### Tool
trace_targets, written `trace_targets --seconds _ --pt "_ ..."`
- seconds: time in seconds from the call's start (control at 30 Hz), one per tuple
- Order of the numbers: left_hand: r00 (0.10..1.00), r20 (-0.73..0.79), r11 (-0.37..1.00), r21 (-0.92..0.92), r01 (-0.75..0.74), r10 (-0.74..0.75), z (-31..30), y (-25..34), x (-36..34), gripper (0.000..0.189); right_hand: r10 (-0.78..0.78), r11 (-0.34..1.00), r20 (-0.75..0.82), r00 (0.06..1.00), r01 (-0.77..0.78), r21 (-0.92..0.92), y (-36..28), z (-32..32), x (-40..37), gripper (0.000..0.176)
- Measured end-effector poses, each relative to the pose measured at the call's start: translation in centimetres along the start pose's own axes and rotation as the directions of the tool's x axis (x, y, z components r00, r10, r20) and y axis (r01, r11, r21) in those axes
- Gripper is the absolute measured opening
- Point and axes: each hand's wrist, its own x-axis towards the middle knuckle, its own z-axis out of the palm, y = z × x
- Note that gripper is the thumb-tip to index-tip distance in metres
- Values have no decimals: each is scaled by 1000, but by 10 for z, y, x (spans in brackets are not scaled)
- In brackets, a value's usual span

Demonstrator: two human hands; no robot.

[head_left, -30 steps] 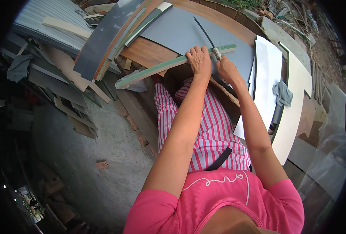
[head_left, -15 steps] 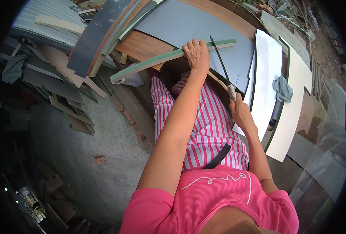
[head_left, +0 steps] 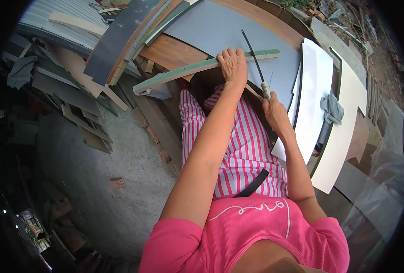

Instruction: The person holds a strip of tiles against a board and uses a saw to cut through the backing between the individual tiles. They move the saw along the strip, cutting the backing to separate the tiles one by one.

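My left hand (head_left: 233, 67) is closed over a long, narrow strip (head_left: 183, 73) with a green top and a pale side, pressing it near the edge of a grey board (head_left: 211, 27). Thin marks or notches cross its green face. In my right hand (head_left: 277, 111) is the pale wrapped handle (head_left: 265, 91) of a long, narrow dark blade (head_left: 252, 52). That blade crosses the strip just right of my left hand, its tip pointing away from me. Whether it cuts into the strip cannot be made out.
Long dark and brown panels (head_left: 115, 41) lean at the left. White boards (head_left: 313, 86) lie at the right with a grey cloth (head_left: 332, 109) on them. Wooden offcuts (head_left: 86, 123) pile up beyond the concrete floor (head_left: 138, 154), where a brick (head_left: 116, 183) lies.
My right hand and the blade have moved forward, away from my body, across the strip. My left hand keeps its hold on the strip. The whole view has shifted slightly.
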Motion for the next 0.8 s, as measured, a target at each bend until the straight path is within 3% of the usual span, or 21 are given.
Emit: trace_targets --seconds 0.13,0.23,0.47,0.57,0.7,0.8 --pt "1000 -2 1000 -23 -9 9 1 0 -1 14 130 992 73 989 -130 -2 9 -10 -70 27" --pt "1000 -16 999 -32 -20 19 1 0 -1 14 150 989 78 986 -150 -7 0 -18 -65 25" --pt "1000 -20 1000 -27 1 -1 0 0 0 14 -117 993 -84 990 116 -16 -26 -3 67 29" --pt "999 -37 999 -35 23 -25 1 0 0 14 -101 995 -57 993 99 -23 -29 -1 93 30" --pt "1000 2 999 -39 -19 19 -4 1 -6 14 -117 993 -58 991 117 6 -22 -3 54 29" --pt "997 -36 996 -49 -75 73 -2 2 -9 13 -8 1000 1 1000 8 13 -13 -4 2 26"
